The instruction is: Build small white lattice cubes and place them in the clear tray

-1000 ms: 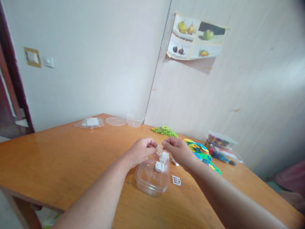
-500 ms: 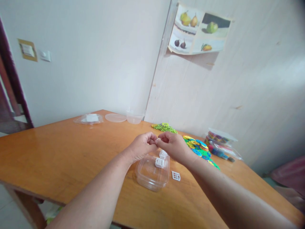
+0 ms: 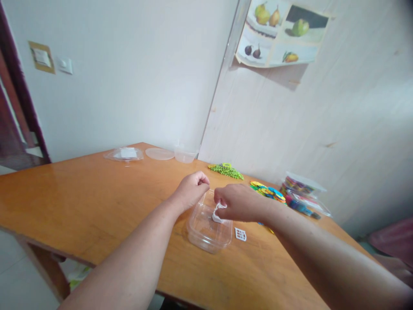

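A clear plastic container (image 3: 206,244) stands on the table in front of me. Over its far left rim is my left hand (image 3: 192,189), thumb and fingertips pinched together; whatever they hold is too small or hidden to make out. My right hand (image 3: 240,201) reaches down into the container's right side, with thumb and forefinger around a small white plastic piece (image 3: 218,217). That hand partly covers the piece. A flat white lattice piece (image 3: 240,234) lies on the table just right of the container.
Behind my right hand are a heap of colourful discs (image 3: 269,192) and a pile of green pieces (image 3: 226,171). Stacked clear boxes (image 3: 305,193) stand at the right. Along the back are a clear tub (image 3: 185,155), a round lid (image 3: 159,153) and another clear lid (image 3: 124,153).
My hands have come apart from their shared pinch. The right has dropped to the white piece in the container; the left stays raised, slightly to the left. The view has shifted a little.
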The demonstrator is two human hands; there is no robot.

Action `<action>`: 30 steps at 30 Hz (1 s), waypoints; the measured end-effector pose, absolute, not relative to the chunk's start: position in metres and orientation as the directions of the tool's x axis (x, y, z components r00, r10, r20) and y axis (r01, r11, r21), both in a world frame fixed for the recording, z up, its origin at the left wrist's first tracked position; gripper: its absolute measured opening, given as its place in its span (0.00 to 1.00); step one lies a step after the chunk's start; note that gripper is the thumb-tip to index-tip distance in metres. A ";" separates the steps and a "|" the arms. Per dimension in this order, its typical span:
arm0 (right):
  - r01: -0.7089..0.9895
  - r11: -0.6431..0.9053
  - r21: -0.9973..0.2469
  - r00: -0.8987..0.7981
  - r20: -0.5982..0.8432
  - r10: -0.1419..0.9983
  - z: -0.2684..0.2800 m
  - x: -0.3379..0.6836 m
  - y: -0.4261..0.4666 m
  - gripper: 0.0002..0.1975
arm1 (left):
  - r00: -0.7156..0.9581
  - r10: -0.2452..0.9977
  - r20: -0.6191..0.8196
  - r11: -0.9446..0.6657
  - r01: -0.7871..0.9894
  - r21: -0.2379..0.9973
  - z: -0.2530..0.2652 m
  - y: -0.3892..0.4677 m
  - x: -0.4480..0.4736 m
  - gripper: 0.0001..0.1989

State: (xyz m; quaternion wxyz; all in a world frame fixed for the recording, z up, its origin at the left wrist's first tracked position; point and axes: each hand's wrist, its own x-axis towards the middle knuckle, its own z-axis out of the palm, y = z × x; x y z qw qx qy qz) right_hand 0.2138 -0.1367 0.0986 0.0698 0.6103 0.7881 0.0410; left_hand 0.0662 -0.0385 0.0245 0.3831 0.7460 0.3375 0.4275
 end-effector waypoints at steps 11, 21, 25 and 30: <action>0.890 0.348 0.295 -0.302 -0.189 0.934 0.091 0.211 -0.128 0.27 | 0.411 0.812 0.413 -0.534 0.241 0.810 0.017 -0.033 0.069 0.08; 0.809 0.422 0.409 -0.370 -0.205 0.906 0.077 0.202 -0.120 0.21 | 0.420 0.811 0.407 -0.544 0.283 0.790 0.021 -0.039 0.068 0.08; 0.785 0.447 0.429 -0.384 -0.230 0.894 0.073 0.199 -0.115 0.21 | 0.424 0.814 0.397 -0.536 0.284 0.795 0.019 -0.038 0.070 0.09; 0.794 0.447 0.411 -0.380 -0.238 0.894 0.068 0.194 -0.111 0.18 | 0.414 0.824 0.387 -0.521 0.283 0.805 0.018 -0.039 0.070 0.10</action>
